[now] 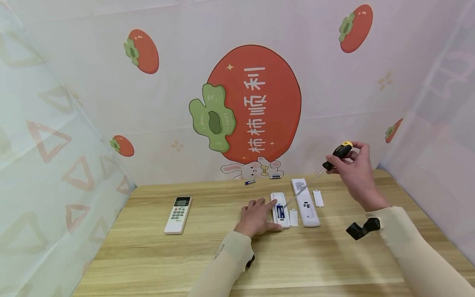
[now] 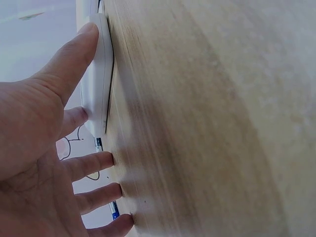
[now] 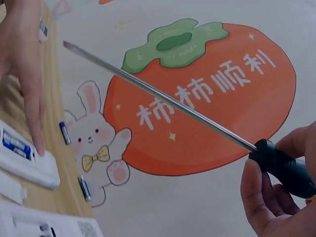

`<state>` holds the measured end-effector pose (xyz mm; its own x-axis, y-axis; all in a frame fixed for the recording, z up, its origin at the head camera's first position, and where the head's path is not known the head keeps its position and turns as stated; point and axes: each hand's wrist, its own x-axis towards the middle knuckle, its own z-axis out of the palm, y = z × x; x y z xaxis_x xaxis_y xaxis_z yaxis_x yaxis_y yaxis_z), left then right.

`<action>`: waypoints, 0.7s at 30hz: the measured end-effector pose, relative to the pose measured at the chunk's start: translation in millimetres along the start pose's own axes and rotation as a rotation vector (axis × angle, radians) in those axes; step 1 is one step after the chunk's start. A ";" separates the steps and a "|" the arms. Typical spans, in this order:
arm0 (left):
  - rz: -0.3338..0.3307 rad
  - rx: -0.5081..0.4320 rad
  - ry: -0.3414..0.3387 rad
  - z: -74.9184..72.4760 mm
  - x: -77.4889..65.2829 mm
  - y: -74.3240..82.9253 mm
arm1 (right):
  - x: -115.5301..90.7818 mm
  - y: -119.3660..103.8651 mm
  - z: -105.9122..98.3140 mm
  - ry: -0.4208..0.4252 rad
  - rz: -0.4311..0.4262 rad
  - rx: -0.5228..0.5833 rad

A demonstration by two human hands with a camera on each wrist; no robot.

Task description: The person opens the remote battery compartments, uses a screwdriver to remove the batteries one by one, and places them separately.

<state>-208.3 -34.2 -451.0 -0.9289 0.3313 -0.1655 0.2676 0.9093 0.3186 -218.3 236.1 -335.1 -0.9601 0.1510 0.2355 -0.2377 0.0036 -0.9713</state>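
My right hand [image 1: 357,171] grips a screwdriver [image 3: 163,96] by its black and yellow handle [image 1: 339,152]. The long shaft slants down left; in the head view its tip overlaps the battery bay of a white remote control [image 1: 285,220], while the right wrist view shows the tip raised above the table. That remote lies back up, with blue batteries [image 3: 16,143] in its uncovered bay. My left hand [image 1: 256,218] steadies it: thumb [image 2: 74,57] against its near end, index fingertip pressing farther up, the other fingertips on the tabletop.
A small battery cover [image 1: 294,218] lies right of this remote. Beyond it are a longer white remote [image 1: 309,210], back up, and another cover [image 1: 318,198]. Two loose batteries, one blue [image 1: 250,182] and one dark [image 1: 276,177], lie by the back wall. A third remote [image 1: 178,216] sits face up at left.
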 end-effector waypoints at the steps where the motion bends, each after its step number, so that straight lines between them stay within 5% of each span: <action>1: 0.000 -0.001 -0.001 -0.1 -0.2 0.1 | -0.5 0.0 1.3 0.008 0.010 0.039; 9: 0.002 -0.004 0.006 0.5 0.3 -0.8 | -3.8 4.5 9.5 0.029 0.073 0.241; 21: 0.002 0.010 0.006 1.8 1.1 -0.8 | -8.3 12.1 16.8 0.007 0.092 0.344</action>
<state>-209.1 -34.0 -453.1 -0.9298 0.3316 -0.1597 0.2719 0.9113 0.3093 -215.6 218.3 -348.3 -0.9790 0.1416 0.1467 -0.1876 -0.3434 -0.9203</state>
